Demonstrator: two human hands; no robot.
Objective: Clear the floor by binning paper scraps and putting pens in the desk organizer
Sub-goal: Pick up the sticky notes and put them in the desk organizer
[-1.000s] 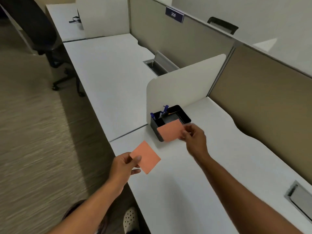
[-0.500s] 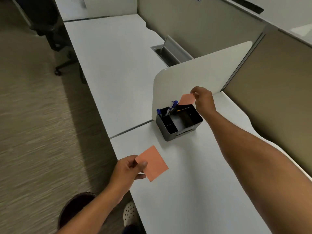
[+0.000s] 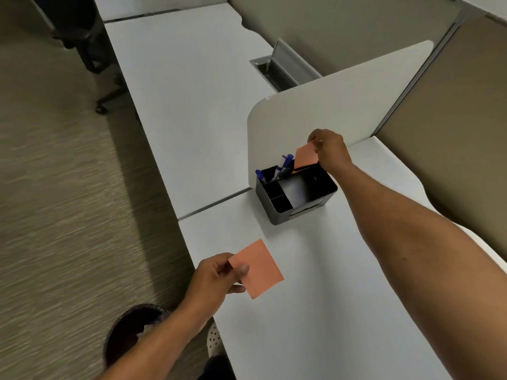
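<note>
A black desk organizer [image 3: 299,204] stands on the white desk [image 3: 315,297] against a white divider panel. Blue pens [image 3: 282,167] stick up from its back left slots. My right hand [image 3: 330,149] pinches an orange paper note [image 3: 306,156] by its top corner, with the note's lower edge dipping into the organizer's back slot. My left hand [image 3: 216,275] holds a second orange paper note [image 3: 258,268] flat above the desk's near edge. A dark round bin [image 3: 129,333] sits on the carpet below my left forearm, with pale scraps inside.
The white divider panel [image 3: 329,111] rises just behind the organizer. An open cable tray [image 3: 277,69] is set into the farther desk. A black office chair [image 3: 85,37] stands at the far left on the carpet. My shoe [image 3: 212,338] shows by the desk edge.
My right hand carried its orange note from in front of the organizer up and over to its back slot. The left hand kept its note almost still. The view tilted down, showing the bin.
</note>
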